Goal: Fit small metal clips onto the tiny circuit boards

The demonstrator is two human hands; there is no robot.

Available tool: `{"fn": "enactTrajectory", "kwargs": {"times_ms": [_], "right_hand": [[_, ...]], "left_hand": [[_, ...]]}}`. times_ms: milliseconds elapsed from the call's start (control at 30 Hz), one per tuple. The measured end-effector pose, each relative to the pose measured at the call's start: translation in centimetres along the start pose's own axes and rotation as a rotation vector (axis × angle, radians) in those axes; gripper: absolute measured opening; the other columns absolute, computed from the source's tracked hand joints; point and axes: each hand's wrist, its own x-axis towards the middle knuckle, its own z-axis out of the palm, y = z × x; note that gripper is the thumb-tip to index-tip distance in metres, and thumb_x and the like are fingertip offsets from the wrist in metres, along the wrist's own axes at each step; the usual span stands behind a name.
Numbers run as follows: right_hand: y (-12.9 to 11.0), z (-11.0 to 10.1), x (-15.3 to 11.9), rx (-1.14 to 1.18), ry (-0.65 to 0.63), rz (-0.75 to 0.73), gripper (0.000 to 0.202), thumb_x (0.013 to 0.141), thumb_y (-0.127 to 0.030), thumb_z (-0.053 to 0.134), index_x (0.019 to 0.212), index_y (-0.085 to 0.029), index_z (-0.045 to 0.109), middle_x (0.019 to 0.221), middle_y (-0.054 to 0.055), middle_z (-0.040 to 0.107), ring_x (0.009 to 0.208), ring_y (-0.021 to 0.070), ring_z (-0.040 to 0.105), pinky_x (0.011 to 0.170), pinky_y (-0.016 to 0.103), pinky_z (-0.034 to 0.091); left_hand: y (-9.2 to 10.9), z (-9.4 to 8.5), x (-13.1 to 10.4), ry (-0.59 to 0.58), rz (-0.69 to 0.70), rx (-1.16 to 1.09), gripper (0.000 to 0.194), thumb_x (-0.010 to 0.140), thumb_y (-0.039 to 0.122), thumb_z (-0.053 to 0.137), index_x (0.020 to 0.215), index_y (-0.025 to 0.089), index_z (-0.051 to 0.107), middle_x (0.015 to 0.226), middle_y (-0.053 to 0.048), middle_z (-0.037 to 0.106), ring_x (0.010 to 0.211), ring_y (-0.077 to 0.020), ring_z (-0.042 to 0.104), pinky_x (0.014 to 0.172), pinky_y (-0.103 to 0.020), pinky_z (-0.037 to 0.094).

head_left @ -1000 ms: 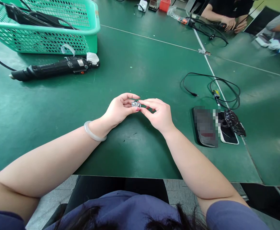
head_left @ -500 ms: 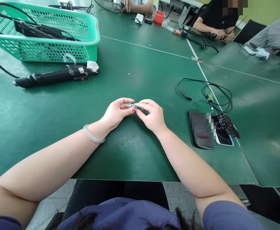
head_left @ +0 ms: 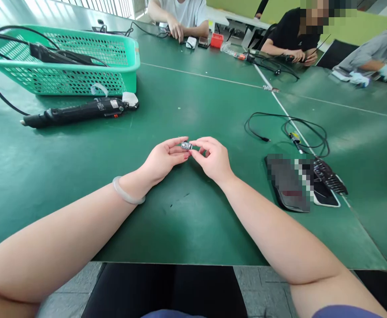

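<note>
A small silver-and-black part (head_left: 186,145) is held up between my two hands, just above the green table (head_left: 213,234). My left hand (head_left: 163,160) has its fingers around the part's left side, with the thumb below it. From the right, my right hand (head_left: 213,158) pinches the part's right end between thumb and fingertips. The fingertips of both hands nearly meet there. The part's finer detail is too small to make out.
A green basket (head_left: 132,70) with black cables stands at the back left, a black electric screwdriver (head_left: 77,111) before it. Right of my hands lie a coiled cable (head_left: 273,114), a black phone-like item (head_left: 288,187) and a white-edged phone (head_left: 329,198). People sit across the table.
The view has tilted upward, showing more of the people opposite. The small part has turned slightly between my fingers, and my left thumb has moved lower on it. Both hands still hold it.
</note>
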Motion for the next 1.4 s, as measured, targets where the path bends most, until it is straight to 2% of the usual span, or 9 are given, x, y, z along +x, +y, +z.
{"fn": "enactTrajectory", "kwargs": {"times_ms": [200,400,600,800,967,1133,1267,1400], "right_hand": [[-0.1,0.0,-0.2,0.001,0.011,-0.006,0.024,0.079,-0.019,0.064,0.1,-0.023,0.074,0.102,0.003,0.068,0.064,0.0095,0.055,0.067,0.028,0.051],[-0.3,0.1,-0.3,-0.006,0.023,-0.045,0.023,0.079,-0.021,0.064,0.101,-0.023,0.073,0.1,0.002,0.067,0.063,0.0093,0.054,0.068,0.028,0.05],[-0.7,0.2,-0.4,0.024,0.017,-0.042,0.022,0.079,-0.019,0.065,0.098,-0.021,0.074,0.097,0.003,0.068,0.063,0.0092,0.054,0.066,0.027,0.05],[-0.9,0.2,-0.6,0.025,0.03,-0.042,0.019,0.078,-0.02,0.066,0.095,-0.023,0.074,0.095,0.002,0.068,0.064,0.0098,0.054,0.066,0.028,0.05],[-1.3,0.3,-0.8,-0.056,0.055,-0.1,0.01,0.078,-0.024,0.068,0.088,-0.023,0.072,0.093,0.002,0.067,0.071,0.0134,0.058,0.066,0.029,0.049],[-1.9,0.5,-1.1,-0.143,0.043,-0.164,0.01,0.081,-0.027,0.066,0.087,-0.021,0.07,0.095,0.005,0.067,0.089,0.0182,0.062,0.078,0.032,0.05],[-1.9,0.3,-1.1,-0.119,0.033,-0.148,0.013,0.082,-0.031,0.066,0.09,-0.021,0.069,0.095,0.004,0.067,0.087,0.0172,0.061,0.079,0.031,0.05],[-1.4,-0.2,-0.9,-0.106,0.029,-0.078,0.024,0.082,-0.038,0.066,0.098,-0.021,0.068,0.101,0.004,0.067,0.083,0.0158,0.06,0.077,0.031,0.05]], "left_hand": [[-0.4,0.0,0.2,-0.002,0.026,-0.016,0.054,0.067,0.002,0.072,0.119,0.013,0.059,0.093,-0.005,0.073,0.085,-0.0112,0.068,0.096,-0.032,0.049],[0.1,0.1,-0.2,0.006,-0.003,-0.016,0.049,0.066,0.005,0.074,0.113,0.016,0.06,0.089,-0.003,0.073,0.077,-0.0095,0.067,0.089,-0.031,0.051],[0.3,0.1,-0.4,0.018,-0.013,-0.037,0.042,0.064,0.007,0.077,0.102,0.016,0.061,0.09,-0.003,0.073,0.078,-0.0101,0.067,0.086,-0.03,0.051],[0.2,0.1,-0.5,-0.001,-0.002,-0.076,0.032,0.075,0.012,0.072,0.104,0.014,0.062,0.093,-0.005,0.072,0.082,-0.011,0.066,0.088,-0.031,0.05],[0.3,0.5,-0.7,0.001,-0.048,-0.142,0.019,0.084,0.018,0.063,0.103,0.014,0.065,0.093,-0.005,0.069,0.083,-0.0118,0.065,0.089,-0.034,0.05],[0.6,0.6,-0.8,0.03,-0.086,-0.159,0.013,0.087,0.012,0.057,0.097,0.011,0.065,0.091,-0.007,0.069,0.085,-0.0138,0.067,0.085,-0.032,0.053],[0.7,0.7,-0.8,0.038,-0.1,-0.134,0.014,0.087,0.009,0.056,0.097,0.01,0.065,0.092,-0.008,0.07,0.084,-0.012,0.066,0.087,-0.03,0.053],[1.9,0.2,-0.9,0.152,-0.13,0.001,0.016,0.087,0.007,0.054,0.099,0.01,0.064,0.087,-0.007,0.07,0.076,-0.0097,0.066,0.088,-0.028,0.053]]}}
